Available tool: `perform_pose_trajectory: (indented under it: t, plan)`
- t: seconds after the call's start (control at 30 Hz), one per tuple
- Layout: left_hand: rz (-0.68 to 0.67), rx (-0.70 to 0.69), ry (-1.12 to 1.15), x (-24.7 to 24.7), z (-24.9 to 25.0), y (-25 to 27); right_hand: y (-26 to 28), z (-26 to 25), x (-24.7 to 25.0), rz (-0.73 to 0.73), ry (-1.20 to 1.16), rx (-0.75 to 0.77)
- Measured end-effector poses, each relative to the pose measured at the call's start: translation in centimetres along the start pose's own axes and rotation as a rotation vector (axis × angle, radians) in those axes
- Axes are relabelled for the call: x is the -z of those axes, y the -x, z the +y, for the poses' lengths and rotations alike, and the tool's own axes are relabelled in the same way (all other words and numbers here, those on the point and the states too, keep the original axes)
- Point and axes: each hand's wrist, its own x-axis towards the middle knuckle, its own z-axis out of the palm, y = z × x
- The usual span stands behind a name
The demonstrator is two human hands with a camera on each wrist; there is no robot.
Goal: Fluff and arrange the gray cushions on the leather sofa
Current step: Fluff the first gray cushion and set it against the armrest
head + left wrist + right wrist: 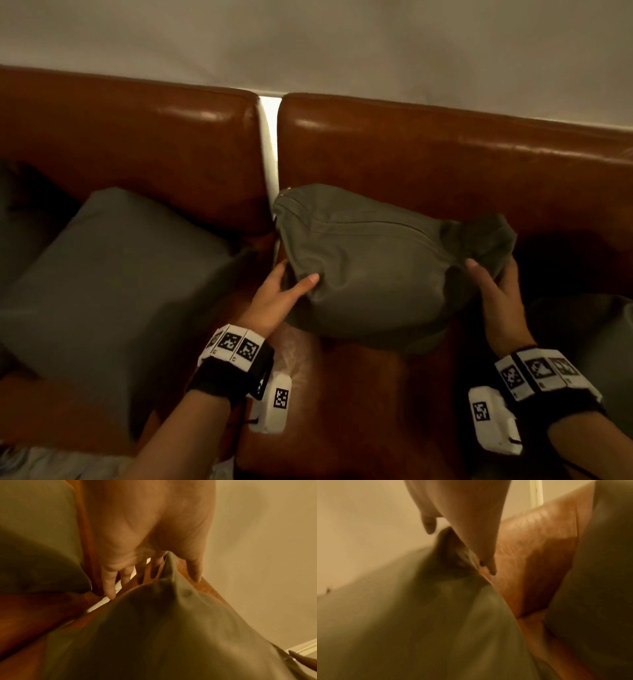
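A rumpled gray fabric cushion (376, 267) sat on the right-hand seat of the brown leather sofa (445, 164), its far edge against the backrest, held between the person's two hands. The left hand (277, 294) was at the cushion's near-left corner, thumb laid on top of the fabric and fingers tucked beneath and beside it; from the left wrist view the fingers (109, 580) were spread and fairly straight, and a peak of the cloth rose between thumb and fingers, a pinch more than a full grasp. The right hand (496, 291) had the cushion's right end, thumb over the top and fingers wrapped behind a bunched, twisted knot of fabric; the right wrist view was blurred, but it showed the thumb and fingers on either side of that gathered corner. The cushion looked squashed and lopsided: bulging in the middle, creased along a seam running lengthwise, its left end pointed near the gap between the two back sections. A second gray square cushion (113, 291), smoother and flatter, leaned on the left-hand seat, just beside the left forearm, not touching the held one. More gray fabric (603, 335) showed at the far right edge, beyond the right wrist. A pale wall (308, 44) stood behind the sofa.
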Motion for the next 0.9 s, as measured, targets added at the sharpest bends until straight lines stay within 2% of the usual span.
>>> perform_pose_trajectory:
  t: [0.07,0.13,0.2,0.23,0.3,0.37,0.43,0.53,0.6,0.63,0.7,0.8,0.9]
  plan:
    - [0.005,-0.033,-0.075,1.5,0.0,1.5,0.4,-2.0,-0.5,0.144,0.065,0.038]
    - [0.030,-0.060,-0.156,3.8,-0.4,2.9,1.0,-4.2,-1.7,0.289,0.168,0.142]
    - [0.044,-0.067,-0.170,6.9,-1.5,4.6,2.5,-6.3,-4.6,0.291,0.257,0.312]
    - [0.061,-0.072,-0.164,8.6,-2.4,5.5,3.6,-7.0,-6.6,0.202,0.307,0.375]
    - [0.157,-0.104,-0.144,12.4,-4.5,7.1,6.1,-7.7,-11.9,-0.097,0.430,0.458]
    - [0.315,-0.135,-0.148,17.0,-6.8,8.4,8.3,-7.1,-17.9,-0.414,0.527,0.472]
    - [0.479,-0.111,-0.160,21.7,-9.4,9.0,9.6,-5.3,-24.2,-0.654,0.648,0.428]
    - [0.763,0.045,-0.085,28.1,-13.6,9.4,10.6,-1.8,-32.6,-0.800,0.762,0.315]
    - [0.912,0.160,-0.026,31.6,-15.6,9.0,10.5,0.2,-37.7,-0.802,0.768,0.257]
    - [0.944,0.209,0.009,33.1,-16.3,8.6,10.2,1.0,-40.0,-0.785,0.759,0.231]
    - [0.895,0.231,0.146,35.6,-17.3,7.4,9.0,2.1,-44.2,-0.720,0.743,0.185]
    - [0.604,0.214,0.385,37.9,-17.8,5.3,7.3,2.2,-49.2,-0.653,0.641,-0.015]
    - [0.385,0.271,0.405,39.5,-18.2,4.0,6.1,2.8,-52.2,-0.591,0.569,-0.257]
